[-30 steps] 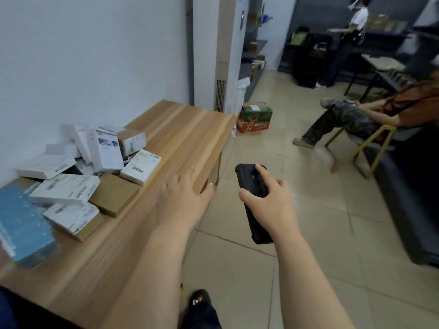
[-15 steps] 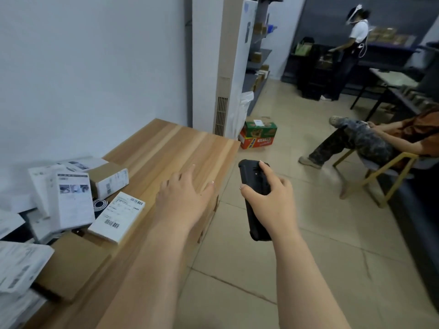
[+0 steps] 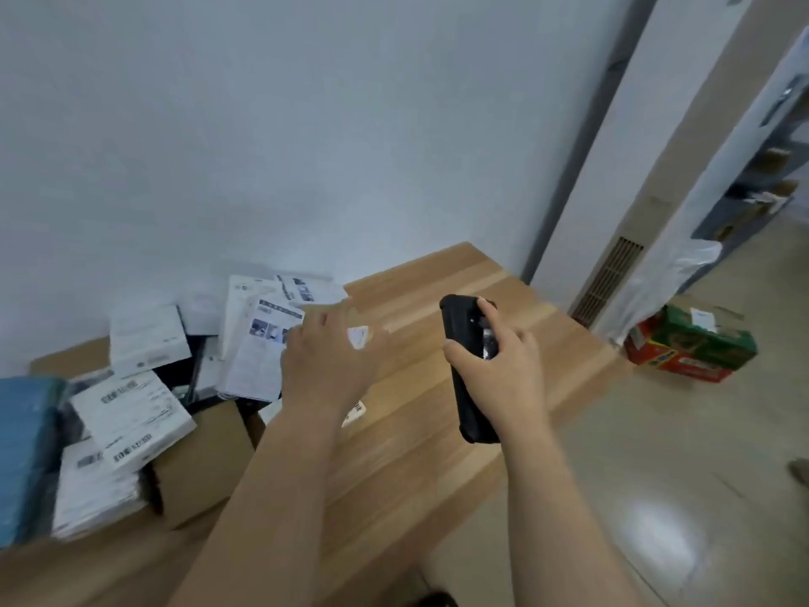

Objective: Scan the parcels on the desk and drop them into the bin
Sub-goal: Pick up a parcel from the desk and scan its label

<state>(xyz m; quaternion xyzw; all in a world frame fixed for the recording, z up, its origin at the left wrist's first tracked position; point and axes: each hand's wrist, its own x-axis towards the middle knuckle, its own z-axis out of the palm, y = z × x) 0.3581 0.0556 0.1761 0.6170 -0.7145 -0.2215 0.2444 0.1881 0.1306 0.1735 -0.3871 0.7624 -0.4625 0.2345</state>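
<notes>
Gripping a black, rubbery slab-shaped handheld scanner (image 3: 468,374), right hand (image 3: 499,370) holds it over the light wooden plank desk (image 3: 437,409), long axis running near to far. Left hand (image 3: 328,365), fingers spread, hovers over white labelled cardboard parcels (image 3: 131,414) piled far left, against the wall.

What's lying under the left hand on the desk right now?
The left hand hovers open over a white parcel with a label; only its corners peek out on the wooden desk. Its barcode and the rest are covered.
</notes>
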